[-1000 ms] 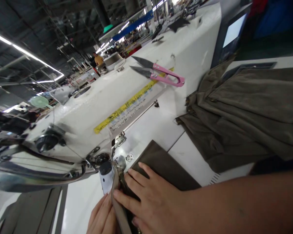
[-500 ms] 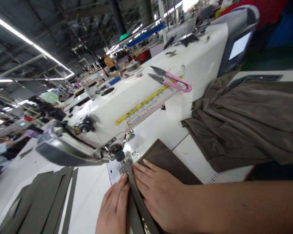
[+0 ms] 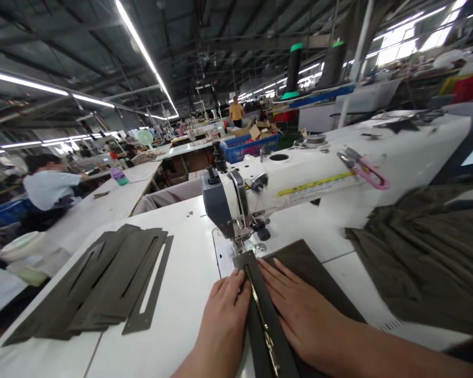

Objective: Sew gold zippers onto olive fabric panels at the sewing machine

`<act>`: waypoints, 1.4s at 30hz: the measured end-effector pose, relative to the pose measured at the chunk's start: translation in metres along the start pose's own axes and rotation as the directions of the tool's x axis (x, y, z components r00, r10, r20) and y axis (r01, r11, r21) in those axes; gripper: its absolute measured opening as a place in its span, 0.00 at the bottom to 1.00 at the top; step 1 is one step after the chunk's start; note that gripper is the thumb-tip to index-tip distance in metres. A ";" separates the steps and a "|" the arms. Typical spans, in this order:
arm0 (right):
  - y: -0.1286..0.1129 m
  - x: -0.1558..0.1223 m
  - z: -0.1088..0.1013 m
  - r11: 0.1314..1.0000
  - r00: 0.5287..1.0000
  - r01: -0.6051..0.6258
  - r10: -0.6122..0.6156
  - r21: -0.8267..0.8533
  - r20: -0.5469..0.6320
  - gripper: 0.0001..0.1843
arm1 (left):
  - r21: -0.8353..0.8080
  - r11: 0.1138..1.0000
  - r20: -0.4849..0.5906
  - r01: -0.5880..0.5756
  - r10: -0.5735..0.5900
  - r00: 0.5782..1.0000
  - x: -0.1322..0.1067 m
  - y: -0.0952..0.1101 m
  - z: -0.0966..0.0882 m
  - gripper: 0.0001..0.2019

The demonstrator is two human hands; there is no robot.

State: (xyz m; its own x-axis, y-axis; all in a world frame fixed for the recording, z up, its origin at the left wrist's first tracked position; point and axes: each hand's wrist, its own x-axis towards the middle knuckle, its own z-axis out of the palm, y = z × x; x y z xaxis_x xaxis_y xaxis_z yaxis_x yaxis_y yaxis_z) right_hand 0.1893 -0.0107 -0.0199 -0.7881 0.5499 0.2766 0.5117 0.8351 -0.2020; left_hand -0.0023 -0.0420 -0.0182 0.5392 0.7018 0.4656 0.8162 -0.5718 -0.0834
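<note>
Out in a big garment factory hall (image 3: 205, 68), a co-worker in a white shirt (image 3: 51, 189) is bent over the next table along, with a blue basket (image 3: 250, 147) further back. Up close, there's a white industrial sewing machine (image 3: 284, 194) set into a white table (image 3: 181, 315), with pink thread snips (image 3: 368, 170) lying on its arm. A heap of olive fabric (image 3: 421, 257) sits to the right and a stack of slotted olive pieces (image 3: 90, 278) to the left. Between those, an olive panel (image 3: 315, 268) lies flat, and a dark zippered strip (image 3: 262, 325) runs along it, long axis pointing from the person toward the machine. Its far end sits right at the presser foot (image 3: 244, 237), though I can't tell if it's actually under it. The left hand (image 3: 223, 328) is on the strip's left side and the right hand (image 3: 305, 320) is on its right, over the panel, with fingertips a touch nearer the foot. Fingers on both hands are open and flat, pressing down, not pinching anything.
</note>
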 end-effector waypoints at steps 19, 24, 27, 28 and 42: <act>0.030 0.024 -0.002 0.994 0.999 0.037 -0.040 -0.098 -0.030 0.31 | 0.001 1.000 0.024 0.008 -0.008 1.000 0.025 -0.026 0.022 0.13; 0.031 0.025 -0.001 0.990 0.999 0.043 -0.044 -0.131 -0.005 0.30 | -0.007 1.000 0.059 -0.006 0.007 0.998 0.026 -0.025 0.022 0.13; 0.031 0.024 0.001 0.992 0.999 0.038 -0.042 -0.122 -0.028 0.31 | -0.031 1.000 0.072 0.007 -0.004 0.997 0.027 -0.026 0.020 0.13; 0.031 0.023 0.001 0.993 0.998 0.036 -0.041 -0.116 -0.038 0.32 | -0.035 0.999 0.065 0.004 -0.002 0.998 0.027 -0.026 0.019 0.13; 0.031 0.023 -0.002 0.995 1.000 0.017 -0.017 -0.103 -0.001 0.31 | -0.038 0.999 0.054 0.007 -0.005 0.999 0.027 -0.026 0.021 0.14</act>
State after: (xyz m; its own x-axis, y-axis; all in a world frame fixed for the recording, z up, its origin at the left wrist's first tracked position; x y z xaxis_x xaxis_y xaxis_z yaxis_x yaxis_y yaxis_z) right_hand 0.1878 0.0278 -0.0184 -0.7964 0.5355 0.2811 0.5307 0.8416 -0.0999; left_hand -0.0045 0.0011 -0.0223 0.5453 0.7269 0.4174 0.8117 -0.5822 -0.0466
